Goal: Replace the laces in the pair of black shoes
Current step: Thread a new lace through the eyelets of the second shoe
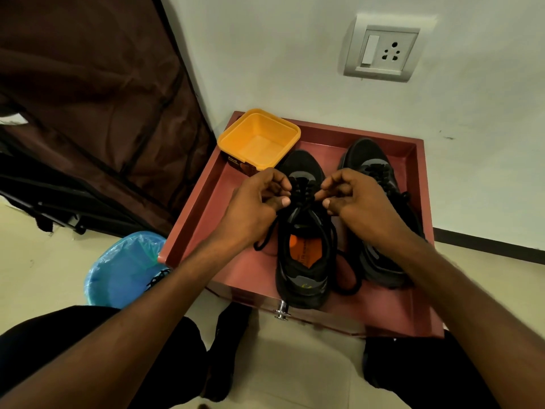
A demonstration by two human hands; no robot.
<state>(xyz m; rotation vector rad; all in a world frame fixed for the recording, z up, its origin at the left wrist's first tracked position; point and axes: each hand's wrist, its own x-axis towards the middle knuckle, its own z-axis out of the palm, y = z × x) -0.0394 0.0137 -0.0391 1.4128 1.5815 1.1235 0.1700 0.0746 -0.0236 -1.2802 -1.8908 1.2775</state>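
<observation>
Black lace [303,199] pinched by both hands, left [259,199] and right [351,199] (tray's [206,219] six-o'clock shoe [303,261]); uneven pulling could leave mismatched ends.

This looks like a room in a home. A plain white wall [295,54] carries a household switch and socket plate [382,48] set low, with a dark skirting strip [486,240] where it meets a pale tiled floor [44,261]. A brown fabric wardrobe cover [97,93] with zip seams hangs at the left. A small bin lined with a blue bag [124,270] stands on the floor beside a red wooden drawer [206,208] with a metal knob [282,310], used as a tray for shoes [303,261] and a yellow plastic tub [259,140].
</observation>
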